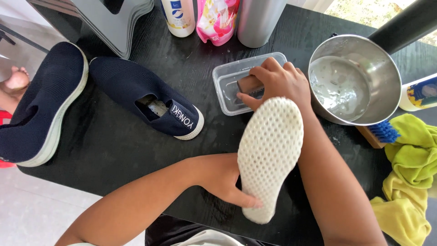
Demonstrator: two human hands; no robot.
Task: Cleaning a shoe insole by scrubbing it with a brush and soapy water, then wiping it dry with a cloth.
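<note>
My left hand (223,178) grips a white perforated shoe insole (269,150) near its lower end, holding it up above the black table (114,146). My right hand (277,82) reaches past the top of the insole and is closed on a small brown brush (249,84) inside a clear plastic tub (227,75). The insole hides part of my right wrist.
Two navy slip-on shoes (145,98) (38,107) lie at the left. A steel saucepan with cloudy water (353,79) stands at the right, with a blue-bristled brush (380,133) and a yellow-green cloth (409,177) beside it. Bottles, a pink pouch and a steel cylinder line the far edge.
</note>
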